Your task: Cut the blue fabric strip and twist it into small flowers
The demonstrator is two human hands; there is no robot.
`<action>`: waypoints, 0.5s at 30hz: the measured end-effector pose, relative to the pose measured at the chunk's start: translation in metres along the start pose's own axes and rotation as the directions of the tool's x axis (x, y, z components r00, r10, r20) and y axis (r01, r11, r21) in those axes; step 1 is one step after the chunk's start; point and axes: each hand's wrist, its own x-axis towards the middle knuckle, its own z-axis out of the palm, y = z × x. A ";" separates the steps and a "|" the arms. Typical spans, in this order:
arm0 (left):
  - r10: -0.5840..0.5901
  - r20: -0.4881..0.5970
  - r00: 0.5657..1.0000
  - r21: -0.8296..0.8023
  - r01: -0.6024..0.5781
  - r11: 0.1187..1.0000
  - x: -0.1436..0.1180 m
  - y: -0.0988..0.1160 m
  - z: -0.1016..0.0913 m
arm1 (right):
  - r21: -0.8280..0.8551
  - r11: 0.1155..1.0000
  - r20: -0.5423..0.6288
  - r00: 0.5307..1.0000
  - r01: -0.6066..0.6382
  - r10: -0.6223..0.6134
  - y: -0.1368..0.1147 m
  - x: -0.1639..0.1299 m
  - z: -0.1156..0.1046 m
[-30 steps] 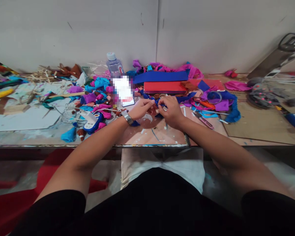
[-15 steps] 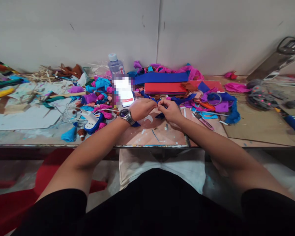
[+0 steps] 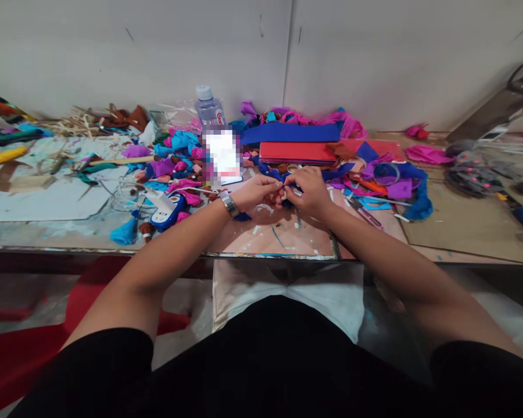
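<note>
My left hand (image 3: 255,192) and my right hand (image 3: 310,190) meet over the middle of the worktable (image 3: 270,235), fingertips pinched together on a small dark blue crepe piece (image 3: 286,200). A metal watch sits on my left wrist (image 3: 228,204). The piece is mostly hidden by my fingers. Just behind my hands lie a folded red sheet (image 3: 297,152) and a folded blue sheet (image 3: 291,133).
Crepe scraps in pink, purple and cyan litter the table. A plastic bottle (image 3: 208,107) and a blurred phone (image 3: 222,155) stand behind my left hand. A blue and white glue gun (image 3: 166,211) lies left, pink scissors (image 3: 363,212) and a tape ring (image 3: 386,173) right. A red chair (image 3: 30,342) is lower left.
My hands have stayed together on the small piece, fingers shifting slightly; the left wrist has turned, showing the watch band. The view has drifted a little.
</note>
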 end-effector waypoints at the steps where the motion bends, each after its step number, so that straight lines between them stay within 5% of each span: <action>1: 0.024 -0.002 1.000 0.020 -0.024 1.000 0.000 0.000 0.000 | -0.001 1.000 -0.003 1.000 -0.002 0.002 0.000 0.000 0.000; 5: 0.217 -0.038 0.975 0.320 -0.194 0.927 -0.001 -0.001 -0.002 | 0.039 0.998 -0.018 0.998 -0.051 0.052 -0.002 0.000 0.001; 9: 0.494 0.013 0.869 0.784 -0.315 0.535 -0.002 0.001 -0.007 | 0.230 0.949 0.011 0.975 -0.217 0.220 -0.005 0.001 0.005; 11: 0.541 0.069 0.838 0.865 -0.321 0.386 -0.002 0.002 -0.010 | 0.326 0.897 0.053 0.954 -0.297 0.296 -0.006 0.002 0.007; 15: 0.552 0.086 0.829 0.891 -0.312 0.330 -0.001 0.001 -0.013 | 0.398 0.857 0.071 0.942 -0.328 0.328 -0.008 0.003 0.007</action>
